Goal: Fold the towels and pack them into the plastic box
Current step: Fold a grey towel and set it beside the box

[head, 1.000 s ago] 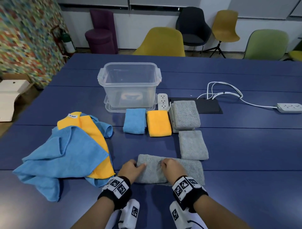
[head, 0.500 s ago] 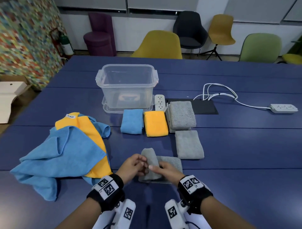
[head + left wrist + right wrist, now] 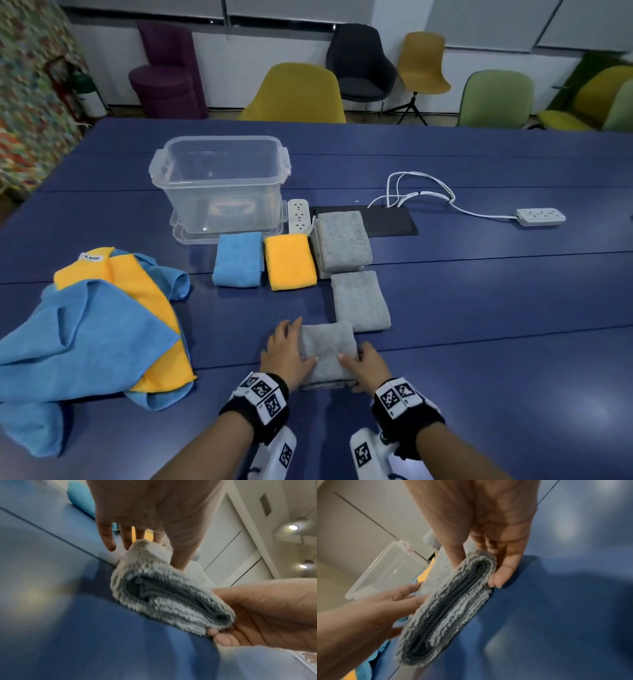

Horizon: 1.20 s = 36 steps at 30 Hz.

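A small folded grey towel lies on the blue table right in front of me, between my hands. My left hand lies against its left edge with straight fingers and its thumb on top. My right hand pinches the near right corner; the right wrist view shows the thumb above and fingers below the grey towel. The clear plastic box stands empty further back. In front of it lie folded blue, orange and grey towels, with another grey one nearer.
A loose heap of blue and orange cloths covers the table's left side. A white power strip lies beside the box, and a second one with white cables sits at the right. Chairs stand beyond the far edge.
The grey towel was a long strip a second ago. Its one end was lifted and folded over, and it is now a compact rectangle with my hands at its sides.
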Available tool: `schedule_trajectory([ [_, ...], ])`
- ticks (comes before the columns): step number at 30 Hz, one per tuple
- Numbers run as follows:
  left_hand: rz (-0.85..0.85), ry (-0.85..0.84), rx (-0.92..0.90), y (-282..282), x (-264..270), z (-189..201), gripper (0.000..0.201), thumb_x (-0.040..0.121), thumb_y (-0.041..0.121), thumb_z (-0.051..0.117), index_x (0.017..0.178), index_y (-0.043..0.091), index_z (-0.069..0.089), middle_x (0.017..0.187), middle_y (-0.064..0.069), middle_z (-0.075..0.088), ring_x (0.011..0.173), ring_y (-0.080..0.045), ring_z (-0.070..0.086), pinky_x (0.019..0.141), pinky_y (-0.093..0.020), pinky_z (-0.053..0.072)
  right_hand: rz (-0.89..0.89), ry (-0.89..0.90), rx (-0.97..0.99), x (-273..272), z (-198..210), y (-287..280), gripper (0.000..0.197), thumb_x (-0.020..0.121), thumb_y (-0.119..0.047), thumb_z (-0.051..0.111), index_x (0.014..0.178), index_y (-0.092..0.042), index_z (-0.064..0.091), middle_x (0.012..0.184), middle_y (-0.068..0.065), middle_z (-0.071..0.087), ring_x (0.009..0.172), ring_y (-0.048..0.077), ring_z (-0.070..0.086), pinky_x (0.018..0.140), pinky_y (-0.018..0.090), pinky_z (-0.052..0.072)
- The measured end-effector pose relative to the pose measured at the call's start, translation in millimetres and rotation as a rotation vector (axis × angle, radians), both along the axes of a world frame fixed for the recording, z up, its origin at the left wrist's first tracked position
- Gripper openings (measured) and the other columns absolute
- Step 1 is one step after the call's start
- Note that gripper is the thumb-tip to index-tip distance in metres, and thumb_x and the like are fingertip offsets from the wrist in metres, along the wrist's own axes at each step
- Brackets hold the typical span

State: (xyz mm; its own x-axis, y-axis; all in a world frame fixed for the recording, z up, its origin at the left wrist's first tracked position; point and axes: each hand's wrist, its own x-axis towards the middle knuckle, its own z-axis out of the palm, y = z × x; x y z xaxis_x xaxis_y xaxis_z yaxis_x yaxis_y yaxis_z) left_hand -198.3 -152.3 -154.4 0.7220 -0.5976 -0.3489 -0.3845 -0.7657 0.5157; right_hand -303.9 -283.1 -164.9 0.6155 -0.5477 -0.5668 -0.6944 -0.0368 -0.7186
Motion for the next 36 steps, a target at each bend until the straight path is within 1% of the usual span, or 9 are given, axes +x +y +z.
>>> schedule_trajectory([
  [5,-0.219,0.038,0.275,-4.7,23.1,16.5,0.083,0.079,0.059,0.055,0.147,0.027,0.020,0.147,0.001,0.036,0.134,-0.023,0.034,0.109,-0.041,0.025,0.194,-0.002,-0.139,8.2,-4.9,-4.1,0.027,0.088,-0.019,0.058,0.110,-0.002,0.057,0.105,0.011,0.062,0.097,0.025,0.059,0.074,0.033,0.051],
  [8,-0.052,0.459,0.130,2.3,28.3,13.9,0.079,0.073,0.073,0.050,0.129,0.016,0.050,0.132,-0.003,0.055,0.115,-0.020,0.055,0.094,-0.030,0.040,0.329,0.005,-0.226,17.5,-4.2,0.9,0.027,0.086,-0.015,0.059,0.111,-0.003,0.060,0.111,0.016,0.062,0.093,0.021,0.057,0.072,0.022,0.041],
  [11,0.054,0.575,-0.067,11.8,19.9,7.8,0.051,0.087,0.047,0.058,0.121,0.009,0.056,0.120,-0.004,0.061,0.100,-0.015,0.057,0.082,-0.022,0.042,0.375,0.027,-0.299,25.0,-5.6,9.5,0.035,0.086,-0.021,0.061,0.117,-0.004,0.056,0.118,0.015,0.053,0.108,0.027,0.054,0.087,0.027,0.043],
  [16,0.318,0.656,-0.446,20.8,20.9,9.1,0.076,0.053,0.057,0.072,0.112,0.012,0.054,0.112,-0.006,0.065,0.099,-0.019,0.063,0.085,-0.031,0.051,0.100,-0.212,-0.108,25.9,8.0,13.9,0.036,0.088,-0.029,0.061,0.117,-0.015,0.043,0.122,0.007,0.052,0.110,0.021,0.054,0.090,0.026,0.044],
  [20,0.452,0.692,-0.697,7.6,19.4,32.2,0.040,0.082,0.025,0.069,0.113,0.011,0.047,0.109,-0.006,0.061,0.096,-0.019,0.061,0.079,-0.031,0.051,-0.141,-0.354,0.371,30.6,30.7,12.6,0.038,0.093,-0.040,0.049,0.123,-0.020,0.038,0.122,0.006,0.055,0.110,0.022,0.057,0.093,0.040,0.050],
  [26,0.311,0.658,-0.800,-46.9,6.7,57.8,0.062,0.089,0.038,0.057,0.140,0.020,0.025,0.130,-0.002,0.049,0.117,-0.018,0.050,0.098,-0.034,0.044,-0.280,-0.463,-0.083,45.9,79.2,-33.9,0.026,0.094,-0.018,0.051,0.116,-0.015,0.037,0.109,0.018,0.057,0.088,0.026,0.058,0.074,0.033,0.047],
  [28,0.154,0.423,-0.617,-51.3,13.1,60.4,0.061,0.092,0.041,0.050,0.144,0.022,0.023,0.133,-0.002,0.046,0.121,-0.018,0.048,0.101,-0.034,0.042,-0.261,-0.413,-0.157,47.8,89.0,-59.7,0.030,0.095,-0.015,0.048,0.122,-0.006,0.038,0.112,0.021,0.055,0.088,0.027,0.055,0.074,0.032,0.043],
  [31,0.077,-0.273,-0.219,-22.7,51.5,63.4,0.041,0.093,0.035,0.047,0.133,0.023,0.045,0.130,0.000,0.047,0.118,-0.019,0.048,0.097,-0.034,0.041,-0.192,-0.251,-0.200,51.5,80.9,-90.4,0.037,0.095,-0.015,0.047,0.127,0.001,0.039,0.122,0.025,0.051,0.109,0.036,0.052,0.087,0.040,0.041],
  [36,0.551,-0.580,0.010,82.5,128.9,72.9,0.038,0.084,0.014,0.055,0.122,0.017,0.058,0.136,-0.009,0.045,0.125,-0.030,0.040,0.097,-0.043,0.034,-0.227,-0.158,-0.228,62.1,46.8,-98.4,0.027,0.092,-0.013,0.053,0.112,0.002,0.044,0.116,0.030,0.053,0.096,0.033,0.051,0.085,0.040,0.039],
])
